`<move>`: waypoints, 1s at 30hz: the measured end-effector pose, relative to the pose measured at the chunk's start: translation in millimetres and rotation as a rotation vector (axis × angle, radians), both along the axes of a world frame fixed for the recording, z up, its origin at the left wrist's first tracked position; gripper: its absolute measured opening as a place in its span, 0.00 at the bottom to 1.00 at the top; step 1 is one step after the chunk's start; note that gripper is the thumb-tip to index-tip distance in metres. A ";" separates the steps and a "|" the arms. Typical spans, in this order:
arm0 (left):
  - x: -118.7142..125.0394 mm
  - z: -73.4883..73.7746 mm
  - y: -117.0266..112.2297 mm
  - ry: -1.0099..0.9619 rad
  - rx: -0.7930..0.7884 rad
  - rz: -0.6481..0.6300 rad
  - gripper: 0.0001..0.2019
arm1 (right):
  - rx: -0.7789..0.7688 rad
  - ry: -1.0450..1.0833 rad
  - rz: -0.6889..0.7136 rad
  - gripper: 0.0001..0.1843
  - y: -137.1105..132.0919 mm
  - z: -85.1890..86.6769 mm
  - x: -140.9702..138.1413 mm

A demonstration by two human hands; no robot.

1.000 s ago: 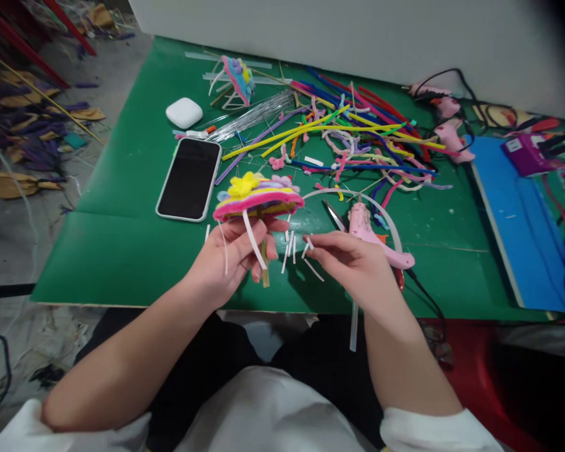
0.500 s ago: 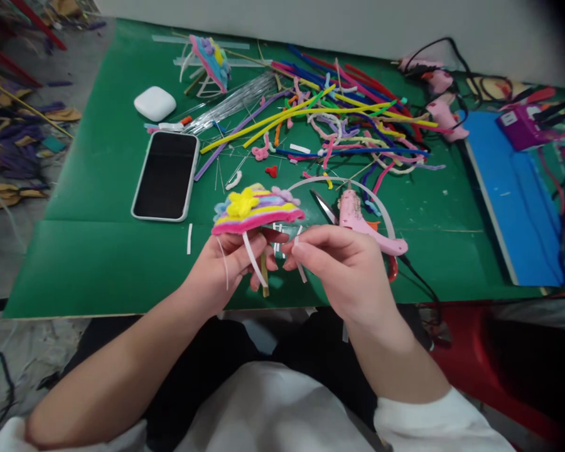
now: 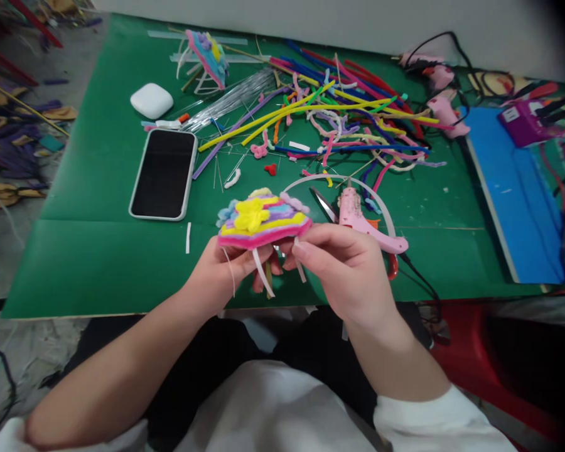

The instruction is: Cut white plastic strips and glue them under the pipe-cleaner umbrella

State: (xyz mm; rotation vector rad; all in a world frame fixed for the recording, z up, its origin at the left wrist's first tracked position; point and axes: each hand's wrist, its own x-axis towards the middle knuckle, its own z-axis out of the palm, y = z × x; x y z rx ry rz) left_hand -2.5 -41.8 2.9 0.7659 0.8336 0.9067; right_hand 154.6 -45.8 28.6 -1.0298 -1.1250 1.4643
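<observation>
My left hand point(image 3: 223, 273) is closed around the underside of a small pipe-cleaner umbrella point(image 3: 263, 221). Its top has pink, yellow, purple and blue bands, with a yellow flower in front. White strips hang below the rim, and a thin brownish stick shows between the fingers. My right hand point(image 3: 346, 267) pinches a short white strip point(image 3: 301, 270) between thumb and forefinger, right at the umbrella's right edge. Whether the strip is fixed to the rim I cannot tell. Just beyond my right hand lie a pink glue gun point(image 3: 358, 213) and scissors point(image 3: 324, 204).
A phone point(image 3: 164, 174) and a white case point(image 3: 151, 100) lie at left. A second umbrella point(image 3: 207, 56) stands at the back. Coloured pipe cleaners point(image 3: 282, 116) and wires are strewn across the middle. At right are a blue board point(image 3: 508, 207), more glue guns point(image 3: 445, 110) and cables.
The umbrella has moved slightly right and down, bringing its right edge to the strip in my right hand. My right hand has stayed nearly in place.
</observation>
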 end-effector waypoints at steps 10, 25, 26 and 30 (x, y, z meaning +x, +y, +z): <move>-0.1 1.2 0.6 -0.017 0.002 0.007 0.09 | 0.013 0.013 -0.027 0.01 -1.1 -2.3 -1.7; 0.1 -0.8 0.4 0.022 0.013 0.018 0.11 | 0.020 -0.042 -0.059 0.05 -1.1 -4.5 -2.1; -0.1 -0.7 0.4 0.025 0.016 0.018 0.11 | 0.019 -0.039 -0.059 0.04 -1.2 -4.5 -2.1; -1.1 -0.4 0.4 0.055 -0.010 0.016 0.12 | 0.023 0.011 -0.049 0.02 -1.6 -3.4 -2.4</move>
